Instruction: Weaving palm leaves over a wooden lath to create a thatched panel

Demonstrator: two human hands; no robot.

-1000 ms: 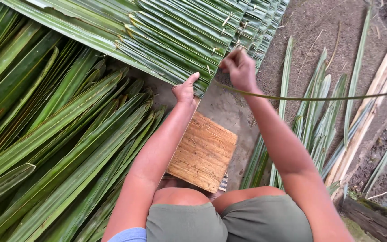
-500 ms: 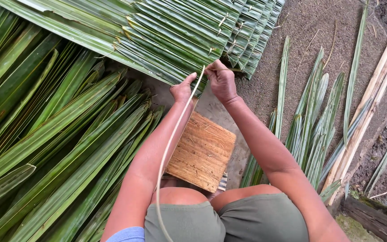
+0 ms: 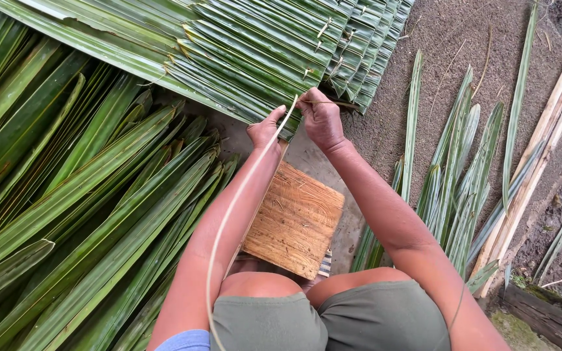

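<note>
Green palm leaves fill the left half of the frame, long smooth blades [image 3: 79,214] fanned out flat with ribbed midlines, glossy and overlapping. Across the top runs the thatch panel [image 3: 261,52], folded leaflets laid side by side in tight pleats, stepping down in layers toward the upper right. Both hands meet at its lower edge, just above centre. The left hand [image 3: 267,127] presses against the panel's edge, fingers curled closed there; what it pinches I cannot tell. The right hand [image 3: 320,117] is clenched just beside it, pinching a thin pale strip [image 3: 232,214] at its top end. That strip is narrow, stiff-looking and yellowish, and it curves down in one long arc over the left forearm to the bottom edge of the frame near the knee. A short brown sliver [image 3: 341,102] pokes out sideways from the right fist toward the panel.

Below the hands, centre frame, lies a block [image 3: 294,221], squarish, tan, with a rough fibrous face. It sits on bare grey ground between the knees and the panel. Right of centre, narrow loose leaflets [image 3: 456,195] lie spread on gritty soil, and pale straight poles [image 3: 548,136] slant along the right edge.
</note>
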